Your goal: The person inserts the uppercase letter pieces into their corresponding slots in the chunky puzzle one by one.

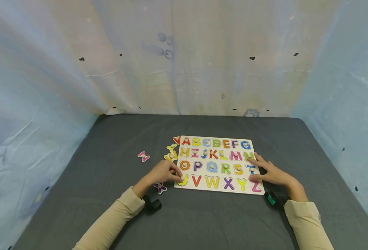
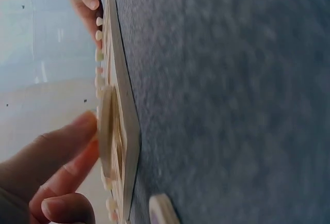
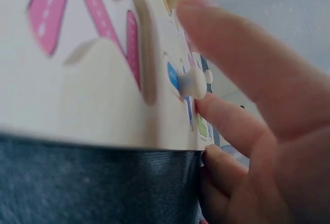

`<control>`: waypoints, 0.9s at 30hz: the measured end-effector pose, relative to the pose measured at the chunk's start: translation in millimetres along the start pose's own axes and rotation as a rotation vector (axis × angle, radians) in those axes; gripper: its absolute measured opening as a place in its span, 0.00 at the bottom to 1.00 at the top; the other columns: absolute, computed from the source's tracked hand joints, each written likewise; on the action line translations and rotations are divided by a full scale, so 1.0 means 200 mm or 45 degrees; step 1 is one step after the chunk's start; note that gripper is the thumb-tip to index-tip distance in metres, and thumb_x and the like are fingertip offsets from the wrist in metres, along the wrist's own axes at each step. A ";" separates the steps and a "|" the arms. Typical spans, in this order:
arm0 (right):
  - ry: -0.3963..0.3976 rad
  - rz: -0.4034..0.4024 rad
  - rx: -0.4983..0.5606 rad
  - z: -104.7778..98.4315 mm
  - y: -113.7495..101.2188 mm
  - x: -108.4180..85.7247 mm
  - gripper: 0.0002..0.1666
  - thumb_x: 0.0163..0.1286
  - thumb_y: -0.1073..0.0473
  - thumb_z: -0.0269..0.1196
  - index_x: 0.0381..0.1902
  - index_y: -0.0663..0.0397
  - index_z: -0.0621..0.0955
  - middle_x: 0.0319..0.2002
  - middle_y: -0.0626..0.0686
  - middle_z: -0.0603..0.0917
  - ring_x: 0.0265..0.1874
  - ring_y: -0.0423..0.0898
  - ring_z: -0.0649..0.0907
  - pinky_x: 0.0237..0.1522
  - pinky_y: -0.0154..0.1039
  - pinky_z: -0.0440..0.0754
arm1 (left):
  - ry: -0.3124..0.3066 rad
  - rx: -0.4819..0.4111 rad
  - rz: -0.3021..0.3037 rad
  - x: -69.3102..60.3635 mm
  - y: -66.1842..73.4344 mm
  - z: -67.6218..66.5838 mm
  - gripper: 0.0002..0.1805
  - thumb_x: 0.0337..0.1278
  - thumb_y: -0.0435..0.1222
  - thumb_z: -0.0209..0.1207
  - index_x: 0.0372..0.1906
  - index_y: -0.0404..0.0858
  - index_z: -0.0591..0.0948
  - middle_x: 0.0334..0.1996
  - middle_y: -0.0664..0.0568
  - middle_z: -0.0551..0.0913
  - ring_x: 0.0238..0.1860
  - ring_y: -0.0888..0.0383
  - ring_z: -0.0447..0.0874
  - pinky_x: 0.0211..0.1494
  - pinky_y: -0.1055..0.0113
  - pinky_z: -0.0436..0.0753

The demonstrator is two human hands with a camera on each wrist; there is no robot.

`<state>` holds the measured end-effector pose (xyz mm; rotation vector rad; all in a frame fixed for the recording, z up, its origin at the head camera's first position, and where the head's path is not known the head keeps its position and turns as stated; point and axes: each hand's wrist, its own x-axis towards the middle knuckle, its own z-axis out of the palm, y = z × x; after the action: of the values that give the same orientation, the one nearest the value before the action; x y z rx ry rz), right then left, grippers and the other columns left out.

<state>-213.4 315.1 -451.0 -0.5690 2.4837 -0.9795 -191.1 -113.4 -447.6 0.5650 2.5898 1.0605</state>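
The left hand (image 1: 162, 172) pinches the knob of a yellow letter piece (image 1: 185, 180) at the lower-left corner of a wooden alphabet puzzle board (image 1: 218, 190). In the left wrist view this wooden piece (image 2: 106, 131) stands tilted over the board, not lying flat. Part of the letter is hidden by the fingers; it looks like a U. The right hand (image 1: 272, 173) rests on the board's right edge, its fingers spread around the blue T piece (image 1: 252, 168). In the right wrist view, thumb and fingers are apart, beside the T's knob (image 3: 194, 83).
Left of the board lie loose letter pieces: a red V (image 1: 176, 140), a yellow-green Y (image 1: 171, 147), a yellow W (image 1: 170, 156), a pink Z (image 1: 144, 156) and a purple X (image 1: 160, 188). Upper rows hold knobbed letters. A grey cloth (image 1: 221, 222) covers the table; patterned sheets hang around.
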 end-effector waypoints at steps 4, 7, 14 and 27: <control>-0.005 -0.005 0.004 0.00 -0.01 0.00 0.52 0.59 0.51 0.68 0.73 0.63 0.57 0.74 0.74 0.37 0.72 0.76 0.36 0.64 0.76 0.27 | -0.009 0.029 -0.021 0.00 0.00 0.01 0.06 0.44 0.42 0.72 0.27 0.44 0.89 0.16 0.61 0.70 0.19 0.66 0.62 0.23 0.76 0.60; -0.004 -0.005 -0.002 0.00 -0.01 0.00 0.52 0.59 0.50 0.68 0.73 0.63 0.57 0.74 0.74 0.37 0.72 0.76 0.36 0.64 0.76 0.27 | -0.021 0.051 -0.018 0.00 0.01 0.00 0.06 0.44 0.41 0.72 0.28 0.44 0.89 0.15 0.62 0.68 0.19 0.66 0.61 0.23 0.76 0.58; 0.004 -0.007 0.003 -0.01 0.00 0.00 0.51 0.59 0.51 0.68 0.73 0.62 0.57 0.74 0.74 0.37 0.72 0.76 0.36 0.64 0.76 0.27 | 0.013 0.033 0.047 0.03 0.01 -0.09 0.11 0.48 0.40 0.70 0.36 0.38 0.89 0.15 0.57 0.68 0.18 0.66 0.59 0.23 0.76 0.57; 0.017 -0.017 0.012 0.00 0.00 0.00 0.51 0.59 0.51 0.68 0.73 0.63 0.57 0.74 0.74 0.37 0.72 0.76 0.36 0.64 0.76 0.28 | 0.249 -0.060 -0.096 0.25 -0.05 -0.32 0.14 0.57 0.39 0.65 0.43 0.33 0.87 0.11 0.58 0.60 0.16 0.62 0.55 0.26 0.70 0.61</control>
<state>-214.4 315.6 -450.8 -0.5788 2.4889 -1.0031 -262.7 -135.8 -416.3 0.3651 2.7199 1.2023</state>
